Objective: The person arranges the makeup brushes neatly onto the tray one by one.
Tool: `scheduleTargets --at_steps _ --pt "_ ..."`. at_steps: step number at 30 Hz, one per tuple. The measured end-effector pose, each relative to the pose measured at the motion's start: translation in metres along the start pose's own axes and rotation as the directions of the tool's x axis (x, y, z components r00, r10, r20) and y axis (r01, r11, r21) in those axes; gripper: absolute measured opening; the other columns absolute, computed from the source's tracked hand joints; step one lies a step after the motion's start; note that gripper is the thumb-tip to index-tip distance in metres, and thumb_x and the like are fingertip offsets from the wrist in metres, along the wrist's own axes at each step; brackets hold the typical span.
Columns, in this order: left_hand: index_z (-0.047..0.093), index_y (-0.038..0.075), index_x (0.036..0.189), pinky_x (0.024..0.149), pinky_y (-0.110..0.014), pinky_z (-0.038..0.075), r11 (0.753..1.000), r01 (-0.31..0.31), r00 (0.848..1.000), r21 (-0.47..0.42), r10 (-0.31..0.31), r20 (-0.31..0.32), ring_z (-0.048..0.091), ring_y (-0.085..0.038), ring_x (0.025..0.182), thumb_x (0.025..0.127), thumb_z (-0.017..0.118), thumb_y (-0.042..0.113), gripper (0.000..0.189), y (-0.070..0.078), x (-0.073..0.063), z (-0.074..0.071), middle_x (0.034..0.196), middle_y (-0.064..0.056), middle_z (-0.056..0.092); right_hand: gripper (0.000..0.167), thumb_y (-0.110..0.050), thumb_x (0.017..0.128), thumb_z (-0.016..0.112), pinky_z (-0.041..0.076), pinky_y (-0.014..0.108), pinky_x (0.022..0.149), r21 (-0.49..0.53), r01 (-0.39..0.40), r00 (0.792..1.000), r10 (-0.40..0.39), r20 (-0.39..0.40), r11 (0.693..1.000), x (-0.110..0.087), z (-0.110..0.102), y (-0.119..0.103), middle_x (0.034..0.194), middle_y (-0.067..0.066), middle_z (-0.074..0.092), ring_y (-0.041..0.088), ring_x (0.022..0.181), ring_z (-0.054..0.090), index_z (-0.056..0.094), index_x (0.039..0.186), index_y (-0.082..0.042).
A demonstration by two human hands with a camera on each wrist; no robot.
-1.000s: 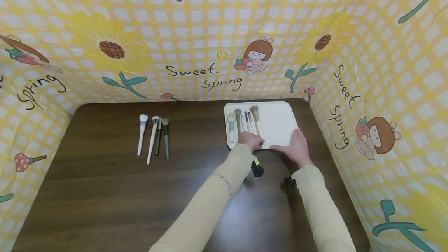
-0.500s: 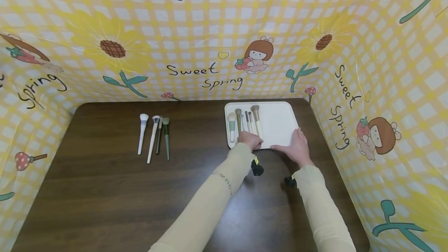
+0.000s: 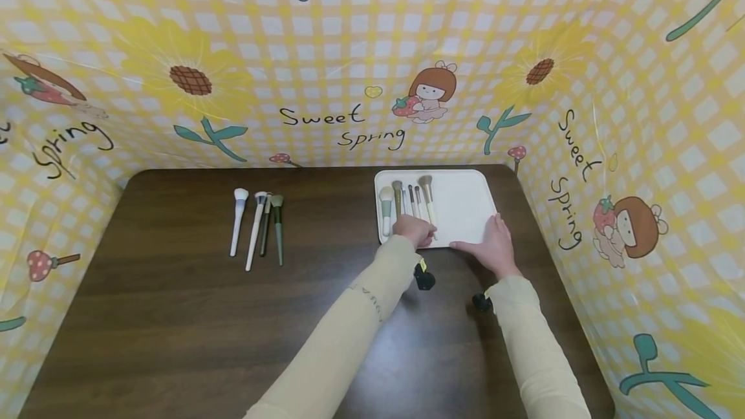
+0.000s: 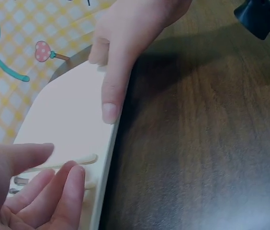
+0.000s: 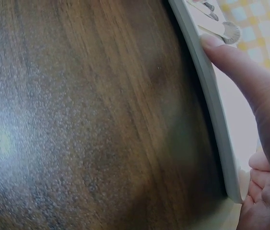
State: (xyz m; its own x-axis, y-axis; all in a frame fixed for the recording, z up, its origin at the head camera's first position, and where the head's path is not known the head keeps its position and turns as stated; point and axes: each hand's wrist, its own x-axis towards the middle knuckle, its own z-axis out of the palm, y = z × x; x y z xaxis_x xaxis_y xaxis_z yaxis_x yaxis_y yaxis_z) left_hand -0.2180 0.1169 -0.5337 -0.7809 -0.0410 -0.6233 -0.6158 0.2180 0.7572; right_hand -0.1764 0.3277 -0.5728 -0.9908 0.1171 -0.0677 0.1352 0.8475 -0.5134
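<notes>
In the head view a white tray holds several makeup brushes side by side in its left half. One has a pale green handle, and a fluffy brown-tipped one lies rightmost. My left hand is over the lower handles and hides part of them. In the left wrist view its thumb stands apart from the loosely bent fingers, beside a cream brush handle. My right hand holds the tray's near right corner, thumb on the front rim, fingers along the right side.
On the dark wooden table, a white brush and several more brushes lie to the left. A yellow checked cloth rises behind and at both sides. The tray sits near the table's back right corner.
My left hand has shifted slightly left and away from me over the handles. One slim brush has moved a little right, apart from its neighbour. The right hand stays at the tray corner.
</notes>
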Motion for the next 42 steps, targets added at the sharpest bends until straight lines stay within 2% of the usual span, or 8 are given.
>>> scheduleTargets --at_steps 4,7,11,16,26,31,36,42 --pt "0.075 0.003 0.106 0.063 -0.023 0.057 0.991 -0.125 0.992 -0.054 0.126 0.007 0.072 -0.016 0.070 0.091 0.078 0.016 0.020 0.003 -0.002 -0.006 0.083 -0.005 0.074 0.135 -0.062 0.070 0.087 0.020 0.059 0.117 -0.001 -0.007 1.000 0.007 0.011 1.000 0.000 0.001 0.000 0.160 0.038 0.011 0.053 0.146 0.015 0.015 0.154 0.016" --pt "0.073 0.005 0.114 0.065 -0.024 0.057 0.972 -0.231 0.973 -0.048 0.231 -0.016 0.072 -0.018 0.074 0.093 0.077 0.020 0.026 0.004 -0.002 -0.009 0.089 -0.006 0.074 0.136 -0.062 0.069 0.087 0.020 0.059 0.117 0.002 -0.008 1.000 0.008 0.008 1.000 0.001 0.001 0.000 0.159 0.039 0.012 0.054 0.146 0.016 0.015 0.154 0.016" --pt "0.073 0.007 0.117 0.065 -0.024 0.055 0.947 -0.320 0.946 -0.004 0.319 -0.055 0.073 -0.018 0.075 0.093 0.076 0.022 0.029 0.005 -0.001 -0.016 0.094 -0.007 0.074 0.136 -0.061 0.069 0.088 0.020 0.058 0.117 0.002 -0.008 1.000 0.008 0.006 1.000 0.002 0.001 0.001 0.159 0.040 0.012 0.054 0.145 0.017 0.015 0.153 0.017" --pt "0.072 0.006 0.122 0.068 -0.026 0.054 0.923 -0.383 0.921 0.028 0.384 -0.058 0.072 -0.017 0.077 0.094 0.076 0.024 0.034 0.006 -0.003 -0.027 0.103 -0.007 0.073 0.137 -0.060 0.067 0.089 0.021 0.058 0.117 0.008 -0.006 1.000 0.006 0.008 1.000 0.001 0.001 0.000 0.158 0.040 0.013 0.054 0.145 0.018 0.016 0.153 0.017" --pt "0.069 0.009 0.128 0.087 -0.037 0.053 0.874 -0.483 0.870 0.054 0.486 -0.082 0.069 -0.021 0.101 0.094 0.074 0.030 0.040 0.005 -0.005 -0.045 0.107 -0.006 0.074 0.135 -0.057 0.067 0.090 0.021 0.057 0.117 0.023 0.004 1.000 -0.004 -0.002 1.000 0.000 -0.002 -0.002 0.158 0.040 0.014 0.054 0.145 0.018 0.017 0.153 0.017" --pt "0.068 0.010 0.129 0.092 -0.036 0.051 0.835 -0.544 0.828 0.086 0.551 -0.106 0.069 -0.019 0.102 0.095 0.074 0.029 0.040 0.004 -0.004 -0.062 0.108 -0.004 0.075 0.137 -0.059 0.068 0.089 0.019 0.058 0.117 0.023 0.001 1.000 -0.001 0.014 1.000 0.000 -0.002 -0.002 0.158 0.041 0.011 0.055 0.145 0.016 0.015 0.153 0.018" --pt "0.068 0.008 0.128 0.089 -0.035 0.053 0.807 -0.585 0.792 0.074 0.589 -0.163 0.072 -0.019 0.097 0.094 0.076 0.024 0.038 -0.001 0.004 -0.081 0.106 -0.005 0.075 0.136 -0.059 0.068 0.089 0.019 0.059 0.117 0.025 0.000 1.000 -0.001 0.019 1.000 0.000 -0.002 -0.003 0.158 0.041 0.011 0.055 0.145 0.015 0.015 0.153 0.018" --pt "0.066 0.008 0.130 0.090 -0.037 0.053 0.790 -0.605 0.768 0.097 0.611 -0.192 0.070 -0.022 0.102 0.094 0.075 0.024 0.040 -0.003 0.006 -0.103 0.110 -0.008 0.074 0.136 -0.058 0.068 0.089 0.019 0.058 0.117 0.022 0.004 1.000 -0.004 0.007 1.000 0.000 -0.002 -0.002 0.158 0.041 0.012 0.055 0.145 0.016 0.016 0.153 0.018"
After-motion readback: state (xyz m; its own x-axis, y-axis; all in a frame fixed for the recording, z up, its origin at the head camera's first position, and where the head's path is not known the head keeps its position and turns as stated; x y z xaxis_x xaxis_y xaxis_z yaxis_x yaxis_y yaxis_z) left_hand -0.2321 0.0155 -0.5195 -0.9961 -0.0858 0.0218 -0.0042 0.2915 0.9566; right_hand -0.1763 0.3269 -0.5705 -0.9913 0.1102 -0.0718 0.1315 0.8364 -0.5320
